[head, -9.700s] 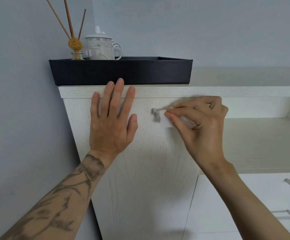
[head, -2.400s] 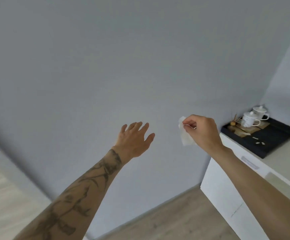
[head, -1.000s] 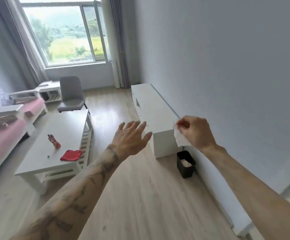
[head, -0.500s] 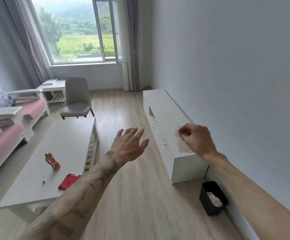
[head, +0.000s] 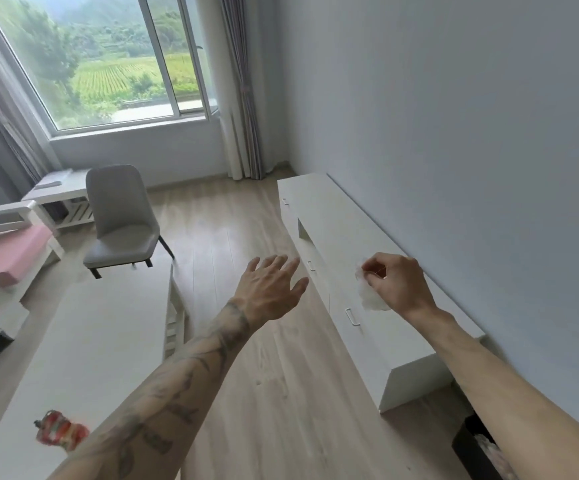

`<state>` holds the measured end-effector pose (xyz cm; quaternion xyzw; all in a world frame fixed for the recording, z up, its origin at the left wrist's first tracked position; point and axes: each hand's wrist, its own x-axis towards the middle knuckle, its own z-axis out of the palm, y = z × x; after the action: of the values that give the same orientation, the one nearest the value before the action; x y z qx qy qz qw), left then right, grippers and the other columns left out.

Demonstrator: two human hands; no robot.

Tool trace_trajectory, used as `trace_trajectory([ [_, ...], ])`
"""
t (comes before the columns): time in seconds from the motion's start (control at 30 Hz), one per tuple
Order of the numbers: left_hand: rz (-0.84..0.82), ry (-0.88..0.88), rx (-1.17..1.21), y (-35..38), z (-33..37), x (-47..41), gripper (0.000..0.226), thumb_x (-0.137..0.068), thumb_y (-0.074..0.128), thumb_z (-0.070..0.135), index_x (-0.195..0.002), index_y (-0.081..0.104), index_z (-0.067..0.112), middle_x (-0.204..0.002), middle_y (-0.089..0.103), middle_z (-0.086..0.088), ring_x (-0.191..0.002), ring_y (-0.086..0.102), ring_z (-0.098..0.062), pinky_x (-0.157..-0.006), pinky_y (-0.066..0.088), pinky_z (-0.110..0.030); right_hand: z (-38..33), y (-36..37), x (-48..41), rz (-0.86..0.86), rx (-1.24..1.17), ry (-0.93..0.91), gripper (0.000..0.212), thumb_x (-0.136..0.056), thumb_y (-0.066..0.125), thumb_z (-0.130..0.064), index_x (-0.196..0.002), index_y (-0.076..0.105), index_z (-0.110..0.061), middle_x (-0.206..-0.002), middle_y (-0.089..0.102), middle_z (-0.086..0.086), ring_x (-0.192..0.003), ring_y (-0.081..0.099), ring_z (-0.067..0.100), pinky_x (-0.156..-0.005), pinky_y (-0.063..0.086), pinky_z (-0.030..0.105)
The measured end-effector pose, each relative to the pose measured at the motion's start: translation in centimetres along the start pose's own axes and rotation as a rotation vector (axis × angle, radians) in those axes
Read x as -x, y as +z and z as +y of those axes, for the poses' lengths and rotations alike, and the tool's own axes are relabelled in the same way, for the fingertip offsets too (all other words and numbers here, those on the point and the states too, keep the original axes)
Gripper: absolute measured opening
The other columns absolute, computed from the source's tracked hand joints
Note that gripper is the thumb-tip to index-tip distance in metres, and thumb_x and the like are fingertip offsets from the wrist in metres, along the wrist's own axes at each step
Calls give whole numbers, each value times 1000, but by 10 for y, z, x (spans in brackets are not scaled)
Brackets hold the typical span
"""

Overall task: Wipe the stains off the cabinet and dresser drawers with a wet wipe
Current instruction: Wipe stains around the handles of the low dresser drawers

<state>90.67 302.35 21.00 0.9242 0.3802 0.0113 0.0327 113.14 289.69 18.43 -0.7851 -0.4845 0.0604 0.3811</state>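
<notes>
A long, low white dresser (head: 336, 216) runs along the right wall, with small metal drawer handles (head: 351, 316) on its front. My right hand (head: 397, 285) is held in the air above its near half, pinching a crumpled white wet wipe (head: 371, 296). My left hand (head: 270, 287) hovers over the wooden floor just left of the dresser, fingers spread, holding nothing. The tall cabinet from before is out of view.
A white coffee table (head: 84, 348) stands at left with a red object (head: 60, 433) on it. A grey chair (head: 122, 220) sits beyond it. A black waste bin (head: 473, 445) is at the dresser's near end, partly behind my right arm. Pink-cushioned seating (head: 14, 247) lines the far left.
The view turned from the tall cabinet to the room and has moved closer to the low dresser. My right hand kept hold of the wipe; my left hand stayed open.
</notes>
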Motion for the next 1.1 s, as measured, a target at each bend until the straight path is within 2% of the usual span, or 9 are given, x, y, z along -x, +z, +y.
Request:
trace_trajectory([
  [0.2, -15, 89, -2, 7, -67, -134, 63, -109, 28, 58, -163, 25, 25, -168, 30, 1, -156, 23, -18, -129, 12, -42, 9, 49, -107, 33, 22, 116, 13, -89, 73, -11, -90, 80, -21, -87, 79, -7, -87, 75, 19, -84, 60, 34],
  [0.43, -54, 311, -14, 46, -132, -296, 65, -108, 27, 59, -163, 25, 26, -169, 29, 0, -157, 23, -21, -128, 16, -46, 28, 124, -201, 146, 78, 290, 15, -90, 72, -10, -92, 80, -22, -90, 80, -7, -86, 73, 18, -83, 59, 33],
  [0.5, -89, 391, -9, 57, -148, -336, 64, -108, 28, 59, -163, 26, 26, -169, 29, 0, -157, 23, -21, -128, 15, -46, 32, 145, -219, 186, 76, 381, 17, -90, 71, -10, -91, 79, -25, -89, 79, -8, -86, 73, 15, -77, 58, 27],
  [0.6, -113, 491, -19, 71, -164, -386, 62, -109, 31, 57, -162, 29, 25, -167, 32, 0, -156, 25, -20, -127, 15, -45, 33, 170, -237, 233, 68, 505, 20, -91, 69, -10, -89, 78, -27, -88, 78, -9, -84, 73, 13, -60, 48, 6],
  [0.67, -135, 554, -18, 81, -170, -417, 62, -108, 31, 57, -161, 31, 25, -166, 34, 1, -155, 26, -19, -127, 16, -45, 34, 182, -249, 262, 56, 564, 20, -92, 69, -10, -89, 78, -27, -87, 77, -11, -85, 72, 12, -62, 55, 10],
  [0.73, -155, 612, -26, 93, -172, -446, 61, -108, 32, 57, -161, 31, 26, -166, 34, 2, -155, 26, -19, -127, 16, -44, 38, 194, -260, 290, 54, 623, 20, -93, 70, -9, -89, 78, -27, -87, 76, -12, -87, 72, 12, -69, 62, 28],
  [0.9, -203, 716, -34, 127, -168, -518, 60, -109, 33, 55, -161, 30, 26, -166, 34, 2, -155, 26, -18, -127, 15, -43, 70, 225, -297, 363, 38, 733, 27, -94, 71, -9, -84, 73, -34, -91, 77, -9, -88, 71, 8, -52, 50, 12],
  [1.03, -238, 776, -46, 168, -164, -567, 60, -109, 34, 54, -161, 31, 25, -166, 35, 2, -155, 27, -18, -127, 15, -42, 110, 258, -319, 393, 43, 820, 19, -94, 70, -7, -95, 78, -24, -92, 77, -9, -88, 71, 12, -81, 59, 29],
  [1.1, -247, 810, -58, 191, -160, -592, 60, -109, 33, 54, -162, 30, 25, -166, 34, 2, -155, 27, -18, -127, 15, -42, 130, 275, -324, 419, 50, 855, 19, -94, 69, -5, -99, 79, -20, -92, 76, -10, -86, 70, 11, -86, 56, 29],
])
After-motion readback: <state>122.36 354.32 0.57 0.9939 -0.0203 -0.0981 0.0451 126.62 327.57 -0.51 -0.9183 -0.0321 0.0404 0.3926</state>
